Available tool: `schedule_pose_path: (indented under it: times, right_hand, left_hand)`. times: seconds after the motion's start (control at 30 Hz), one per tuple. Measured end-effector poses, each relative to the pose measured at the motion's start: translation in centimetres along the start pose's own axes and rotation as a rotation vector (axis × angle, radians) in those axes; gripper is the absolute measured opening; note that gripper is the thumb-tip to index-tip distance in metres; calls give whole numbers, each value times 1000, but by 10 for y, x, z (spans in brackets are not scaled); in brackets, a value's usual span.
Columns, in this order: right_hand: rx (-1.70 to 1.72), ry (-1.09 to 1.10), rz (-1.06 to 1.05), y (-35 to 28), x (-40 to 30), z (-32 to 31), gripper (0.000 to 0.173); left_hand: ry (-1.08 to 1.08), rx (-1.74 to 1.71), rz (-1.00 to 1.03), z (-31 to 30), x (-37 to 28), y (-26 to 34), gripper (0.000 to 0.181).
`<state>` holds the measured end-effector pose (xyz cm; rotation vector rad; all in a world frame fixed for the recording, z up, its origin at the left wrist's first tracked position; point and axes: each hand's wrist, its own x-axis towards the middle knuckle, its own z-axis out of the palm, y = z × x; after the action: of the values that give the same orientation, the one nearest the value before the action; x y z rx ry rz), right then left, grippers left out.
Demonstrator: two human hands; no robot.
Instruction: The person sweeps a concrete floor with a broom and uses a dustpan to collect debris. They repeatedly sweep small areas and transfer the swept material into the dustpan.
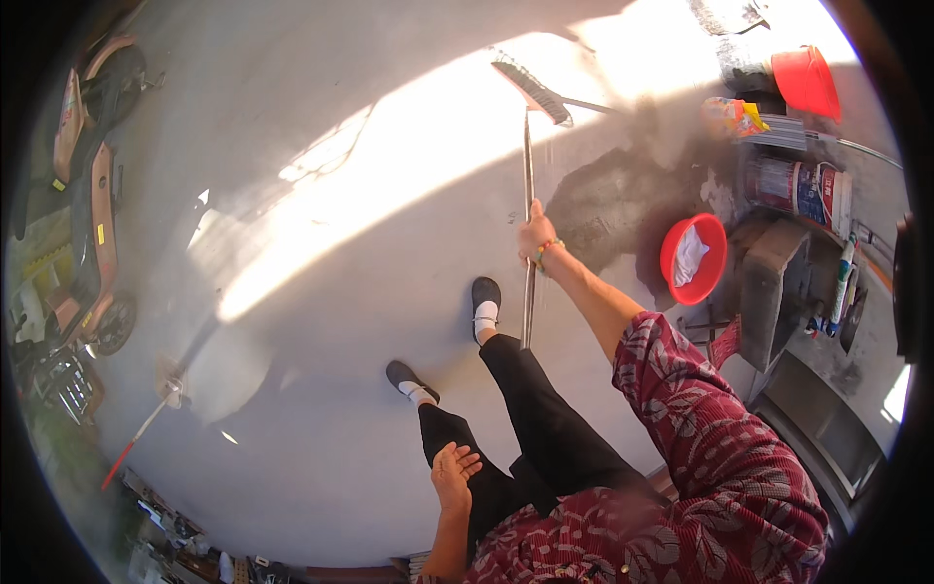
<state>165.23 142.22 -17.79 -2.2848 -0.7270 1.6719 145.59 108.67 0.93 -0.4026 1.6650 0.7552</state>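
Observation:
My right hand [538,235], with a beaded bracelet at the wrist, is closed around the long metal handle [528,160] of a floor broom. The broom's head [533,91] rests on the sunlit floor ahead, bristles on its far side. The handle's lower end reaches back beside my right leg. Nothing is in my left hand [454,471], which hangs over my left thigh with the fingers loosely bent and apart. To the right of my right hand stands a red plastic basin [667,255] with a white cloth [689,257] in it.
A dark wet patch [606,197] marks the concrete floor. Along the right are a concrete block-like basin [773,296], a paint bucket [795,186] and a red bucket [806,84]. At left stand a scooter [104,212] and a long-handled dustpan [171,383] with a red grip.

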Motion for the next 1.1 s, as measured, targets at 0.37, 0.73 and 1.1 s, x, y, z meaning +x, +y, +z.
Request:
schedule_pose_path:
  times: [0.37, 0.73, 1.1]
  right_hand:
    - [214, -614, 68, -12, -127, -15, 61]
    - [394, -115, -14, -157, 49, -65, 9]
    - [53, -557, 300, -117, -84, 44, 34]
  left_hand:
    - [-202, 109, 260, 56, -3, 58, 31]
    - [257, 54, 61, -76, 51, 7, 29]
    - [65, 497, 377, -29, 73, 44, 30]
